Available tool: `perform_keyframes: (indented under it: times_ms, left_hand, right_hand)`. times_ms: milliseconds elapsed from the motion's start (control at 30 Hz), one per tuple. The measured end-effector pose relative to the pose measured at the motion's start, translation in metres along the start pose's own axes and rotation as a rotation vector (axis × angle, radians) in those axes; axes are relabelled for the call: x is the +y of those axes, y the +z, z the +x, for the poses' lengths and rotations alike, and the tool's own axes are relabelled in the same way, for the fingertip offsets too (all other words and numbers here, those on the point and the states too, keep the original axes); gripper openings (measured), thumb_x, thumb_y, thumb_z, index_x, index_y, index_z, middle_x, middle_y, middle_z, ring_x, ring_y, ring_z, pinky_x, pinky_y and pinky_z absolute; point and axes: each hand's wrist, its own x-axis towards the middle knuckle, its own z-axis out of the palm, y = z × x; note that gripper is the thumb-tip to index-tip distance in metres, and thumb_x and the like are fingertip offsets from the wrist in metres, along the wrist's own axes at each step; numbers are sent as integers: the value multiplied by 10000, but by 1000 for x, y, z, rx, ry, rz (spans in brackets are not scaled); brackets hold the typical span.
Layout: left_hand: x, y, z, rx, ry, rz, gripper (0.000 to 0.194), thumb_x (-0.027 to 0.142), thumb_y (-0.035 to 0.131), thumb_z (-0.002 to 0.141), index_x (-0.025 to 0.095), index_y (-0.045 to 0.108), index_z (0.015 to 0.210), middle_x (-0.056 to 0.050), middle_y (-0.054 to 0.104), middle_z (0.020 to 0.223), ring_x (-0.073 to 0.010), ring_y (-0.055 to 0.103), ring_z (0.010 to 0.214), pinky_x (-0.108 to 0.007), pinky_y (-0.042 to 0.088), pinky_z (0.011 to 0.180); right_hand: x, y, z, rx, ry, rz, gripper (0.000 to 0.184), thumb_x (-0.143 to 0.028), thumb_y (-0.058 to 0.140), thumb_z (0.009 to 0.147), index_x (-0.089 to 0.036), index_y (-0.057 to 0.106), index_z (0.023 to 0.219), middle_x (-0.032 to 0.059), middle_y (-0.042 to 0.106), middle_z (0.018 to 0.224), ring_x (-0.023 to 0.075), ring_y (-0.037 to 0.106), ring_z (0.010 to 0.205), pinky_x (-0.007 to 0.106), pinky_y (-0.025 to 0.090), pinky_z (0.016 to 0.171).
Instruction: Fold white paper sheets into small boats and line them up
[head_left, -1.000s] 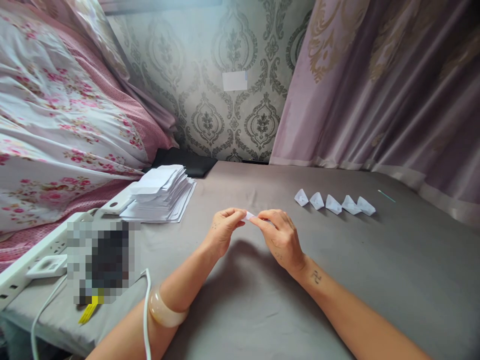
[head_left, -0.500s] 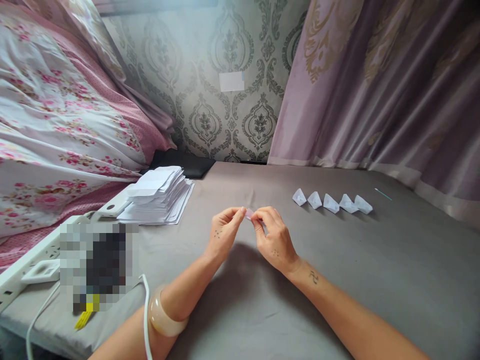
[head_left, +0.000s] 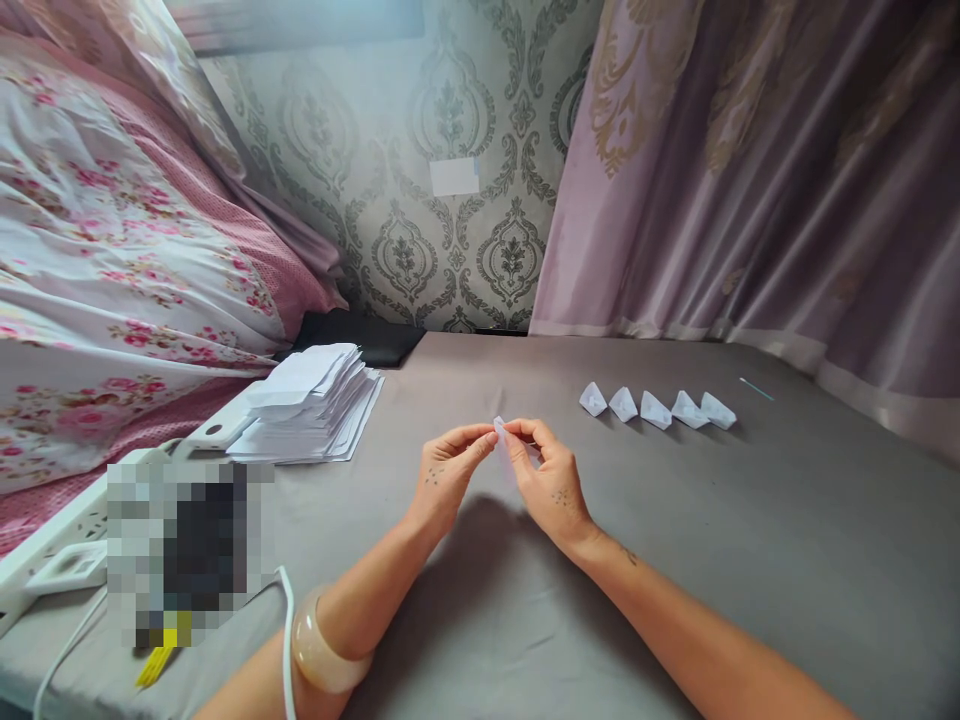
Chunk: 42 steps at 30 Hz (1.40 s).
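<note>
Both hands meet over the middle of the grey cloth-covered surface (head_left: 645, 560), pinching one small folded piece of paper (head_left: 500, 427). My left hand (head_left: 448, 472) grips its left side between thumb and fingers. On the other side my right hand (head_left: 549, 478) holds it the same way, with the thumb upright against it. Fingers hide most of the paper, so its folded form is unclear. Several white folded paper boats (head_left: 656, 410) sit in a row to the right, beyond my right hand. A pile of white paper sheets (head_left: 311, 410) lies to the left.
A white power strip (head_left: 75, 510) with a plug and cables runs along the left edge. Near it are a blurred-out patch and a yellow bristly object (head_left: 159, 660). A black flat item (head_left: 367, 335) lies behind the paper pile. A thin stick (head_left: 756, 389) lies far right.
The paper has been turned between my fingers, and its tip now points up. My right thumb has shifted upward onto it. The whole view has tilted slightly.
</note>
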Motion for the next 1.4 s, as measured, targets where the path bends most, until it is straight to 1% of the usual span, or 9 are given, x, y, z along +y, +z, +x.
perform_keyframes:
  times_ms: [233, 367, 633, 767, 833, 933, 1000, 1167, 1400]
  left_hand:
    - [-2, 0, -1, -42, 125, 29, 162, 287, 698, 742, 162, 726, 840, -48, 693, 866, -169, 583, 852, -273, 446, 796]
    - [-3, -1, 0, -23, 128, 47, 149, 291, 699, 741, 171, 725, 826, -30, 674, 842, -152, 565, 831, -250, 436, 772]
    - [-2, -1, 2, -29, -37, -98, 177, 308, 735, 705, 156, 722, 794, -27, 668, 777, -126, 559, 767, -250, 442, 766]
    - [-3, -2, 3, -14, -94, -199, 159, 295, 753, 686, 160, 708, 757, -10, 655, 763, -105, 559, 742, -231, 441, 735]
    - [-3, -2, 4, -10, -105, -223, 157, 295, 753, 685, 169, 700, 761, -2, 647, 761, -97, 557, 722, -225, 440, 709]
    - [-3, -2, 4, -5, -104, -220, 168, 298, 752, 686, 171, 690, 776, 1, 636, 760, -87, 550, 699, -216, 432, 679]
    - [-3, -2, 4, -13, -116, -211, 184, 308, 748, 690, 164, 687, 786, -9, 638, 771, -93, 554, 703, -223, 434, 677]
    - [-3, -3, 4, -48, -172, -209, 204, 310, 757, 671, 144, 686, 765, -29, 646, 758, -118, 576, 701, -257, 450, 689]
    - [-1, -3, 4, -14, -180, -229, 164, 263, 753, 656, 127, 680, 711, -35, 640, 748, -126, 584, 714, -248, 451, 690]
  right_hand:
    - [-1, 0, 2, -40, 12, -18, 176, -337, 550, 850, -193, 651, 847, 26, 639, 854, 142, 591, 790, 260, 463, 737]
    - [0, -1, 3, -66, 68, 12, 194, -323, 528, 854, -190, 669, 865, 33, 638, 873, 145, 590, 791, 251, 462, 711]
    - [-1, 1, 1, -78, 247, 62, 222, -391, 587, 801, -176, 639, 816, 30, 660, 770, 146, 590, 685, 275, 464, 670]
    - [0, 1, 3, -10, 311, 84, 335, -402, 716, 675, -183, 580, 889, 23, 631, 823, 141, 574, 711, 269, 461, 650]
    - [0, 0, 5, -47, 372, 178, 396, -383, 747, 636, -181, 586, 937, 35, 637, 887, 151, 589, 788, 278, 470, 709]
    - [-2, -1, 7, -170, 463, 364, 312, -376, 724, 665, -168, 636, 881, 42, 664, 882, 157, 606, 840, 291, 464, 789]
    - [-4, -1, 7, -179, 493, 424, 270, -368, 720, 673, -164, 655, 838, 39, 679, 858, 155, 613, 831, 290, 460, 797]
    - [-3, -2, 5, -118, 480, 413, 266, -357, 732, 670, -172, 664, 849, 25, 684, 814, 143, 605, 764, 275, 465, 727]
    - [3, 2, 1, -132, 323, 262, 244, -328, 673, 732, -187, 688, 931, 14, 646, 788, 129, 577, 691, 268, 471, 678]
